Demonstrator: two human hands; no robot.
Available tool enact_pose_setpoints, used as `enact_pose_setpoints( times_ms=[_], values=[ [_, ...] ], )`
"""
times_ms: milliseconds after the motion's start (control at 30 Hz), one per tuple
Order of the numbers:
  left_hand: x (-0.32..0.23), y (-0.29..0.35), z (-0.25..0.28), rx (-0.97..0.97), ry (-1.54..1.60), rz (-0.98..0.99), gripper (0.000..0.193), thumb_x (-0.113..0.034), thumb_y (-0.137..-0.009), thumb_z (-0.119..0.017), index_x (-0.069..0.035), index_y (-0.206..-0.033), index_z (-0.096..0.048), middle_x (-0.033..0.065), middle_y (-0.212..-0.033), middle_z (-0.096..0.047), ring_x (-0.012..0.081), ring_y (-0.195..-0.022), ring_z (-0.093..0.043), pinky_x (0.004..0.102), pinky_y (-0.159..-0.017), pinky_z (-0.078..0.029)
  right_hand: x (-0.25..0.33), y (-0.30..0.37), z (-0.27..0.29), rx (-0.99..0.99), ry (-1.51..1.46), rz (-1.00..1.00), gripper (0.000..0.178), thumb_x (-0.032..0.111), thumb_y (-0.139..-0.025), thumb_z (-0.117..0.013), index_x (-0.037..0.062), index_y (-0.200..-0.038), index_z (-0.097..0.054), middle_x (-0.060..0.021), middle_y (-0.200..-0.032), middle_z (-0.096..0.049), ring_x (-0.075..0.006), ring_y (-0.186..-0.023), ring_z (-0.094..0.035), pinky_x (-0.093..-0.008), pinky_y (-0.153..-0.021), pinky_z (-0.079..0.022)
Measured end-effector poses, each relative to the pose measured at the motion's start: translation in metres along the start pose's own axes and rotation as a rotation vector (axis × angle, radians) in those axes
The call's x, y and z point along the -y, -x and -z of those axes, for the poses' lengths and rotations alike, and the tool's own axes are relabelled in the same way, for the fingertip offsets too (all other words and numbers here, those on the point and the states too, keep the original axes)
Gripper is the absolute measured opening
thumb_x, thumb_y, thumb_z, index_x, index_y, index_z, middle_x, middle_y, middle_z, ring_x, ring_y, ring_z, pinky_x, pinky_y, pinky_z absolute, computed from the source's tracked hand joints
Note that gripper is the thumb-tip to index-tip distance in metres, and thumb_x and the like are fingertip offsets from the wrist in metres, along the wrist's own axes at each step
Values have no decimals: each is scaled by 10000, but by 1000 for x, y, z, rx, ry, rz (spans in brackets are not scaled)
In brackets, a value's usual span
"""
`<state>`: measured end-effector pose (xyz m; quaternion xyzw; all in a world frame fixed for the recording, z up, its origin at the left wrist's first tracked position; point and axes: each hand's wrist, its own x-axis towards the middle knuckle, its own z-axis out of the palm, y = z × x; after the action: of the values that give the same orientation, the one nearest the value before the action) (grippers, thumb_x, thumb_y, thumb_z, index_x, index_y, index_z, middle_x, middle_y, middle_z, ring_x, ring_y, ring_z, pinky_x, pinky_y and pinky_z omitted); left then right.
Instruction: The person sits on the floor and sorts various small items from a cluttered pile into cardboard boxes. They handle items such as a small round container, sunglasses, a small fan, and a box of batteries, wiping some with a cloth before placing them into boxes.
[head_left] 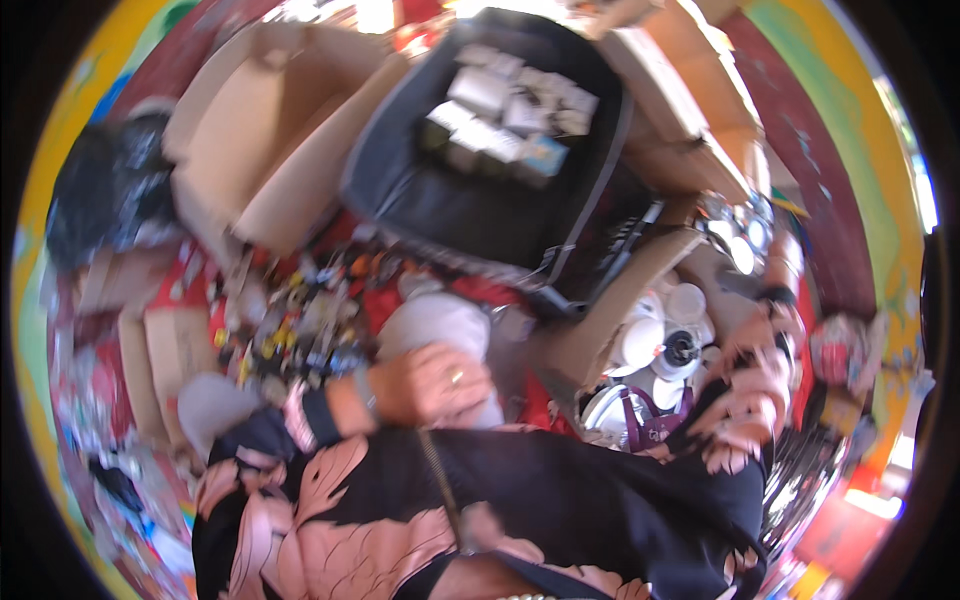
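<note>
My left hand point(440, 385), with a ring on one finger, is curled closed in front of a pale grey rounded shape point(435, 325), likely my knee. Whatever it may hold is hidden. My right arm stretches far out to the right, over an open cardboard box point(590, 340). That box holds white round containers point(640, 340), a black round part point(680, 350) and a purple strap-like piece point(640, 418). At the arm's end, my right hand point(785, 262) is close to several shiny round metal pieces point(742, 250). Its fingers are smeared by motion.
A black open case point(450, 215) with small white boxes point(500, 105) stands in the middle. Large cardboard boxes flank it, one at the left point(215, 130) and one at the right point(665, 90). Mixed small parts point(295, 325) cover the floor at left, near a black bag point(110, 190).
</note>
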<state>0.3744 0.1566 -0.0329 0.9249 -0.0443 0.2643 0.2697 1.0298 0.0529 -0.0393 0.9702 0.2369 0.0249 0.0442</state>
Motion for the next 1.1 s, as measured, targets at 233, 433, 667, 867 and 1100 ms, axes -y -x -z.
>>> enact_pose_setpoints(
  times_ms=[233,433,667,867,1100],
  values=[
    [-26,34,6,-270,129,84,107,-144,-756,-652,-52,-781,-603,79,-873,-602,252,-856,-588,357,-771,-478,109,215,187,212,-1072,553,288,125,-920,-499,5,-1171,-574,-17,-793,-552,-63,-690,-485,-198,-619,-401],
    [-54,101,37,-522,208,333,61,-93,-788,-610,-32,-792,-608,98,-868,-602,265,-823,-587,338,-733,-478,255,428,247,123,-1542,960,274,67,-916,-439,-68,-1116,-567,-50,-774,-548,-111,-743,-513,-224,-713,-407],
    [-72,261,149,-1095,217,1115,199,-188,-872,-549,-17,-882,-650,40,-863,-633,103,-777,-574,242,-712,-444,406,513,229,587,-1230,1566,273,-23,-836,-413,-54,-1007,-623,-92,-891,-644,-132,-884,-585,-250,-801,-438],
    [-81,371,179,-1718,549,1180,249,-226,-910,-515,-29,-784,-600,103,-920,-639,142,-847,-593,283,-771,-458,524,515,46,1194,-618,1306,239,-10,-712,-440,-11,-815,-656,-99,-806,-656,-175,-795,-614,-293,-754,-473],
    [-84,354,179,-1443,490,1193,249,-203,-930,-501,-11,-797,-588,102,-883,-630,144,-811,-578,264,-747,-439,496,494,-263,1005,-9,846,363,319,-776,-557,-8,-890,-665,-167,-949,-654,-291,-834,-637,-375,-775,-476]
  ],
)
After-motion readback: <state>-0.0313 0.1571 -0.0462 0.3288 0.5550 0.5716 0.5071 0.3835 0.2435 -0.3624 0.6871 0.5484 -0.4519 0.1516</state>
